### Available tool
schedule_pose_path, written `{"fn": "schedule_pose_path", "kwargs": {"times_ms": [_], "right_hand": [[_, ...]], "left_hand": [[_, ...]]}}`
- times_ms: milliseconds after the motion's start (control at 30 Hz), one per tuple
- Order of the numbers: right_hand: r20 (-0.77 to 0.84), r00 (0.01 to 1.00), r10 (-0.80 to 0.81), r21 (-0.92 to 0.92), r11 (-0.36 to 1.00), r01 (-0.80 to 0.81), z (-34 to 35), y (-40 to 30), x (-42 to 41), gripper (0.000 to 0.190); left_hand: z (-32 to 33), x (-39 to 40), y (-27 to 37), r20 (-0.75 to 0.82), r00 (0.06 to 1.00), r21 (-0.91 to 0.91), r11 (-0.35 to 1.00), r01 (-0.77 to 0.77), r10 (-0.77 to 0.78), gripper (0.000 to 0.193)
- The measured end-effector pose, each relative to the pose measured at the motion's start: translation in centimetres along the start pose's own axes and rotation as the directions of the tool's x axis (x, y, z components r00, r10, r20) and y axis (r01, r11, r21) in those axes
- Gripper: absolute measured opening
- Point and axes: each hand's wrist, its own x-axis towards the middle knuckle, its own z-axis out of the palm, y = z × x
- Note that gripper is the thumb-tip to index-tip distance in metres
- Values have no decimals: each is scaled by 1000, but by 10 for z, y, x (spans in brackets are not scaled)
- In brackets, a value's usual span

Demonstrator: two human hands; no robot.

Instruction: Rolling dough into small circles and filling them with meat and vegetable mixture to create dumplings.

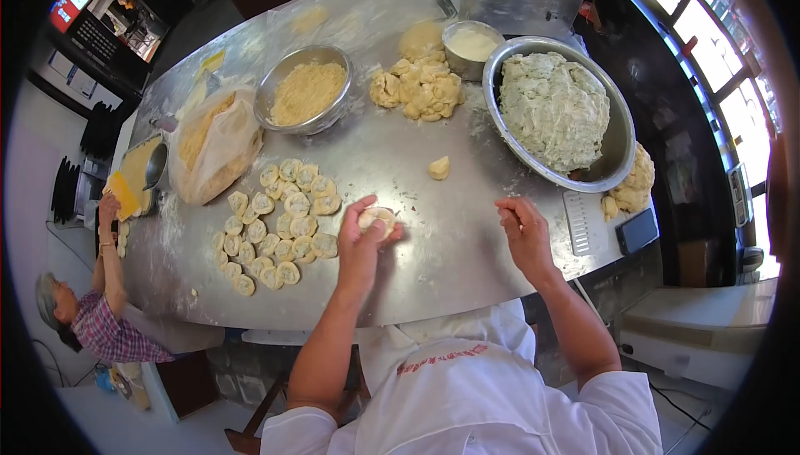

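In my left hand (362,244) is a small round of dough (379,220), resting on the fingers with the thumb pressed on it. My right hand (527,236) hovers over the metal table (437,267) near its right side, fingers curled in and nothing visible in them. Left of my left hand lie many small dough pieces (296,205), open at the top with pale green filling showing. A single lump of dough (439,168) sits beyond and between my hands. The steel basin (627,142) of pale green filling (553,111) stands beyond my right hand.
Farther back are a dough mound (431,89), a bowl (342,105) of yellow crumbly mix, a metal container (462,66) of white contents and a plastic bag (231,149). At right lie a white slotted plate (584,224) and a phone (636,231). Another person (109,324) works at left with a yellow scraper (122,195).
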Motion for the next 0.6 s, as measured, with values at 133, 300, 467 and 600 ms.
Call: {"fn": "schedule_pose_path", "kwargs": {"times_ms": [133, 300, 467, 600], "right_hand": [[-83, 996, -45, -193, 981, 28, -30, 15, -11, 15], [-180, 983, 21, -220, 973, -61, -43, 63, -32, 22], [-209, 978, 23, -285, 955, -83, -18, 62, -10, 33], [-123, 990, -65, -378, 926, 14, -21, 76, -6, 38]], "left_hand": [[-51, 66, 1, 123, 944, 792, 543, -280, 308, 52], [12, 103, 1, 479, 698, 827, -8, -561, 532, 57], [65, 122, -39, 644, 723, 761, -110, -639, 250, 54], [72, 60, -54, 613, 671, 701, 105, -706, 419, 41]]}}
